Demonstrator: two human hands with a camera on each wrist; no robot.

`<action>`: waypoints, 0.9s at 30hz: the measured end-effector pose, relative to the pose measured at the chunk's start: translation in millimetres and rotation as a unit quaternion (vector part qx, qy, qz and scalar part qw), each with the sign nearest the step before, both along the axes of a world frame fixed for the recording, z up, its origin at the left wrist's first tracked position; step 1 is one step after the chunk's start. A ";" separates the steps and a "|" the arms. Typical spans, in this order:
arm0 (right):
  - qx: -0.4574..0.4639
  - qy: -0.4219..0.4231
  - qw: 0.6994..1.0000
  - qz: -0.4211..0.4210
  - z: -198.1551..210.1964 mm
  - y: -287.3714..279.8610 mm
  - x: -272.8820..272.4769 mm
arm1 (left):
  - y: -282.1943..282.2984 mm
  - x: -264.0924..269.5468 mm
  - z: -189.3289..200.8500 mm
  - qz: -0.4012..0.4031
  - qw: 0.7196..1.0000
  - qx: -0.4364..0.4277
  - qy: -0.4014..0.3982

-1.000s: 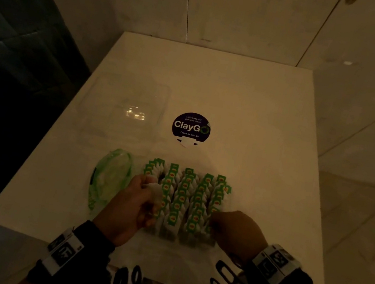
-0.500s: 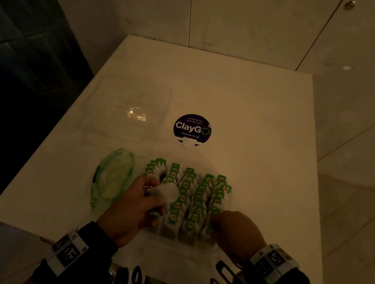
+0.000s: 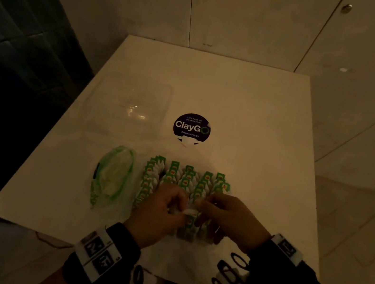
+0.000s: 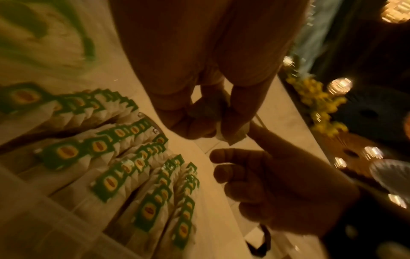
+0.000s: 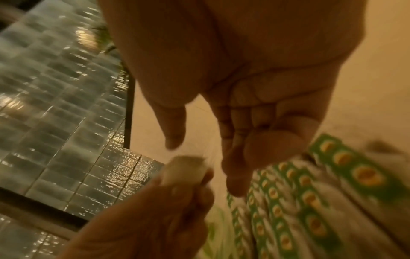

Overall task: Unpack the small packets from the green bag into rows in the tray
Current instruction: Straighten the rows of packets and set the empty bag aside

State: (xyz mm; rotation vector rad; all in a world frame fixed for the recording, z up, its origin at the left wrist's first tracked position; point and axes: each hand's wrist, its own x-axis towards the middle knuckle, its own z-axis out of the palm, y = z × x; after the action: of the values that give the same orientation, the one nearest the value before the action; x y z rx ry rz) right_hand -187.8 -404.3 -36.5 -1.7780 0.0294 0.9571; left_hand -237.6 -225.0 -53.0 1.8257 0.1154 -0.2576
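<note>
Several rows of white packets with green labels (image 3: 184,181) stand in a clear tray (image 4: 29,224) near the table's front edge. The crumpled green bag (image 3: 113,174) lies just left of the tray. Above the tray's near half, my left hand (image 3: 182,209) pinches one white packet (image 3: 188,211) between thumb and fingers; the pinch (image 4: 213,129) and the packet (image 4: 233,135) show clearly in the left wrist view. My right hand (image 3: 202,207) has come up against that packet from the right. Its thumb and fingers (image 5: 235,175) are spread apart around the packet (image 5: 184,170) and do not grip it.
A clear plastic lid or box (image 3: 129,109) lies at the back left of the white table (image 3: 248,117), beside a round dark ClayGo sticker (image 3: 192,127). Black looped straps (image 3: 231,269) hang at the table's near edge. A wall stands behind the table.
My left hand has carried the packet rightward from the tray's left side to over its middle. My right hand has left the tray's front right corner and moved in to meet it.
</note>
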 end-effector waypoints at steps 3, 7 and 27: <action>0.035 0.004 0.999 -0.013 -0.4 -0.3 -1.9 | -2.1 -1.1 -7.4 -0.066 0.995 0.063 -0.036; 0.018 -0.038 0.999 -0.017 -4.4 -8.3 1.2 | -0.7 -7.5 -9.8 -0.038 0.999 -0.028 0.024; -0.328 -0.269 0.821 0.383 -42.0 -3.4 -2.0 | 110.7 -25.7 4.7 0.324 0.939 -0.054 -0.105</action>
State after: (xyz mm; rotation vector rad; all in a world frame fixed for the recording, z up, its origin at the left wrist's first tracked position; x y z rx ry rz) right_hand -189.7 -407.7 -78.4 -2.7508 -0.8792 1.0054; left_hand -263.4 -114.3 -48.3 1.5970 0.5300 0.3888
